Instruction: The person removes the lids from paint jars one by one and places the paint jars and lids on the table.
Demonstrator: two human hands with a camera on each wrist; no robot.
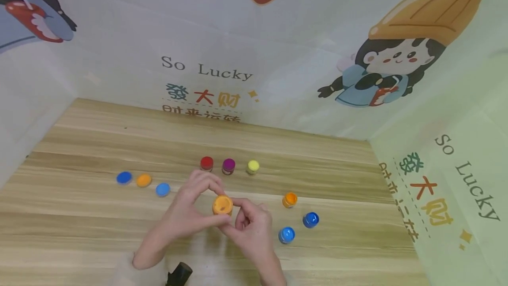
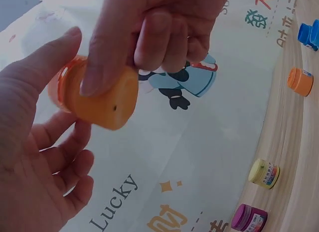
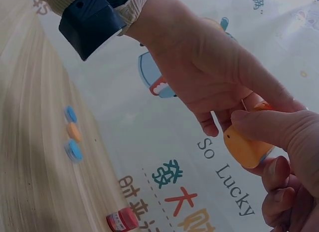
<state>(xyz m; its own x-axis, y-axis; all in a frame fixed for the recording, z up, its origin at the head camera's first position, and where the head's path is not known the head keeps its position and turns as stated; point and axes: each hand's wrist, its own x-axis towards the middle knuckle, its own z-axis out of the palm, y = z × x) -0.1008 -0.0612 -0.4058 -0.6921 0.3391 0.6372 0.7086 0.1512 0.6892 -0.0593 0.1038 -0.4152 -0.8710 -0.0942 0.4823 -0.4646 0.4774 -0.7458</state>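
Note:
Both hands hold one small orange paint jar above the wooden table. My left hand grips its side, thumb in front and index finger behind. My right hand pinches the jar from the other side between thumb and index finger. In the left wrist view, the jar is tilted, a darker orange ring near the left fingers. Its round orange end faces up in the head view, with darker smears on it. The right thumb lies against the jar in the right wrist view.
Open jars of orange, dark blue and light blue paint stand at right. Red, purple and yellow lidded jars stand behind. Dark blue, orange and light blue lids lie left.

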